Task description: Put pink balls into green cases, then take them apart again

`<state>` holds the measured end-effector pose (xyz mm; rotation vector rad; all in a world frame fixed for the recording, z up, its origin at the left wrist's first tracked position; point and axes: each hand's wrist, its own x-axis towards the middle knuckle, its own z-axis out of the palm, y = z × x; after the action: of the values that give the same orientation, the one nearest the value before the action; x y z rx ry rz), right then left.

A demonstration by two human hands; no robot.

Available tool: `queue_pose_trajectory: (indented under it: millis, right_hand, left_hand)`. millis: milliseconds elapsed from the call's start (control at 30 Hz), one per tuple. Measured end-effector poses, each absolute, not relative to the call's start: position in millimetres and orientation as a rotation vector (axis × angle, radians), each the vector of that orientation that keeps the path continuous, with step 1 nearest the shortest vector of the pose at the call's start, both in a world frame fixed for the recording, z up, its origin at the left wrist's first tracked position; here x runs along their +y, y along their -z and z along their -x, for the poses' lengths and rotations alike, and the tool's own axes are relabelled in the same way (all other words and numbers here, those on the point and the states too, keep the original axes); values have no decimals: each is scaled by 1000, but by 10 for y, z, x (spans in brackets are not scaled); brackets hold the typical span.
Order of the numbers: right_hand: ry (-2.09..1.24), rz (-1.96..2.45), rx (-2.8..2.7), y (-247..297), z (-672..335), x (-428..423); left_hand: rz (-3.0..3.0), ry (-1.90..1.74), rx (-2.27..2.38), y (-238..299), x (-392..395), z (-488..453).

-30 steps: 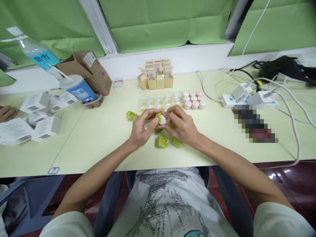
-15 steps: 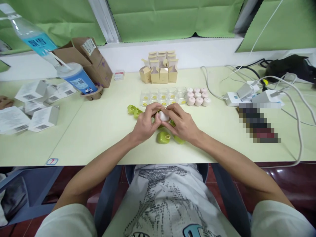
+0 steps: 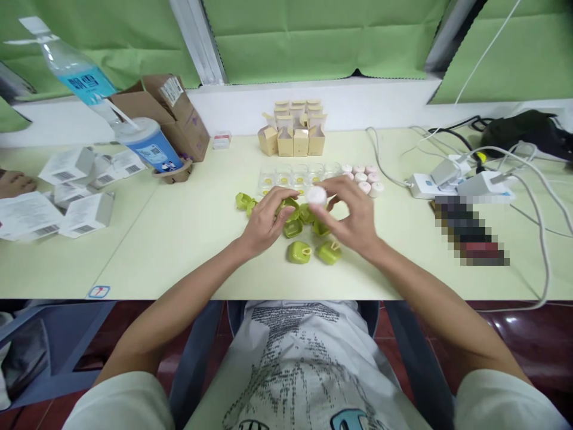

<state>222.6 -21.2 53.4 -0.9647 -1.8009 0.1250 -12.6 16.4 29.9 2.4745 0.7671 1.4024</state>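
Between the thumb and fingers of my right hand (image 3: 353, 218) is a small white round-topped piece (image 3: 316, 196), raised above the table. My left hand (image 3: 266, 222) curls around a small green case (image 3: 290, 206), partly hidden by its fingers. Under and between my hands lie open green cases (image 3: 293, 228), partly covered. Nearer to me stand two closed green cases with loops, one on the left (image 3: 299, 252) and one on the right (image 3: 329, 252). Another open green case (image 3: 244, 202) lies left of my left hand.
Behind my hands are a clear tray (image 3: 293, 173) with yellow stickers and several pinkish-white pieces (image 3: 370, 178). Small open cartons (image 3: 293, 140) stand at the back. White boxes (image 3: 85, 215), a drink cup (image 3: 154, 146) and a bottle (image 3: 85, 80) are left; a power strip (image 3: 425, 185) with cables is right.
My hands have moved apart. The white piece has come away from my left hand, carried up and right in my right hand. More of the green cases below now shows.
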Motion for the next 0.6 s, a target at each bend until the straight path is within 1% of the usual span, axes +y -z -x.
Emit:
queue_pose_trajectory:
  millis: [67,133,233,267,333,433,600]
  right_hand:
    - [-143,1102,-1689,-690,-2466,-125]
    - [-277,1213,-1575,-826,-2780,-21]
    - [-508,1216,-1445,-929,-3252,101]
    - [-541,1252,-1429,-937,-3376,123]
    - [-529,1394,-1540,-936,-3542,133]
    - [-372,1652,-1865,-929,-3602,103]
    - [-278,1758,-2246,-863,-3507,107]
  left_hand:
    - [-2458,-1428,825,-283,188,139]
    - [-2443,-1464,858,-270,203,148]
    - [-2450,-1503,832,-259,207,153]
    - [-2457,-1509,818,-256,205,154]
    - [-2472,-1510,795,-252,197,155]
    - [-2485,-1491,773,-247,182,157]
    - [-2479,-1451,814,-242,173,158]
